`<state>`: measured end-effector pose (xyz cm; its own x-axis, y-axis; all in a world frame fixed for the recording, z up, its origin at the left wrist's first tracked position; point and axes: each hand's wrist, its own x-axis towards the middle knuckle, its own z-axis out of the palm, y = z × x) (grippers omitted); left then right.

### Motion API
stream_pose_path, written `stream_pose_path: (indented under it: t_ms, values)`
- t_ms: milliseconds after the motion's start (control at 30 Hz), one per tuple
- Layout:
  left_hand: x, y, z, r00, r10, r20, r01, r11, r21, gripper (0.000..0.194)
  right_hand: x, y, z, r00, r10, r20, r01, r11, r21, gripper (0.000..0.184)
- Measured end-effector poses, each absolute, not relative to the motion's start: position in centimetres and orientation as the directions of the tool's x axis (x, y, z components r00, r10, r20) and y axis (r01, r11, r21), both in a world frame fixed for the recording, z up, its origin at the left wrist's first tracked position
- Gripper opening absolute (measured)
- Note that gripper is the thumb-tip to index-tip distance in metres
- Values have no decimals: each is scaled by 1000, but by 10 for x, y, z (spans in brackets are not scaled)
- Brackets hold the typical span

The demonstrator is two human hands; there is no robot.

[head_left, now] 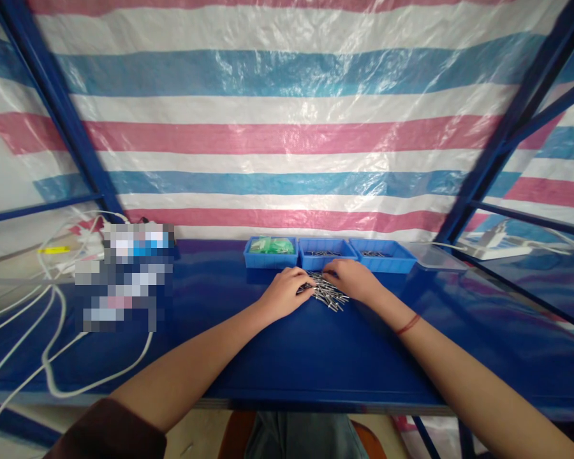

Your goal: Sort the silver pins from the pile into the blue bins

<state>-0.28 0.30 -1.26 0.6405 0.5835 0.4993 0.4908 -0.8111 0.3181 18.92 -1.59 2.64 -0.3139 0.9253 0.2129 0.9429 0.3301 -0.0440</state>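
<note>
Many thin metal pins (332,296) lie heaped before the blue bins (271,260), so work your left hand (286,291) and right hand (353,279) lightly around them, fingers curled, though I cannot tell whether they pinch any.

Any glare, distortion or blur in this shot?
Head view: bright glare streaks on the striped sheet; head view: outward-leaning blue posts, likely partly wide-angle distortion; head view: blocky pixelated patch at left; head view: piled metal pins hard to separate.
</note>
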Motion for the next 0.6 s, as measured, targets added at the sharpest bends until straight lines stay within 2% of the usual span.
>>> stream_pose_path:
  t_ms: [167,233,333,433,600]
  values:
    - [-2,1,-11,633,587,505,477,-809,343,16,182,-12,14,-266,924,274,930,321,-181,22]
    - [-2,1,-10,589,611,528,460,-791,403,15,180,-14,13,-237,912,335,915,325,-239,20]
    - [0,1,-7,455,684,570,420,-729,541,15,178,-21,16,-258,867,426,822,429,-375,18]
    - [0,0,-3,382,721,578,365,-693,622,14,174,-28,20,-303,844,444,708,511,-488,19]
    - [1,-8,5,381,696,609,305,-716,628,16,170,-33,21,-342,829,443,643,550,-533,20]
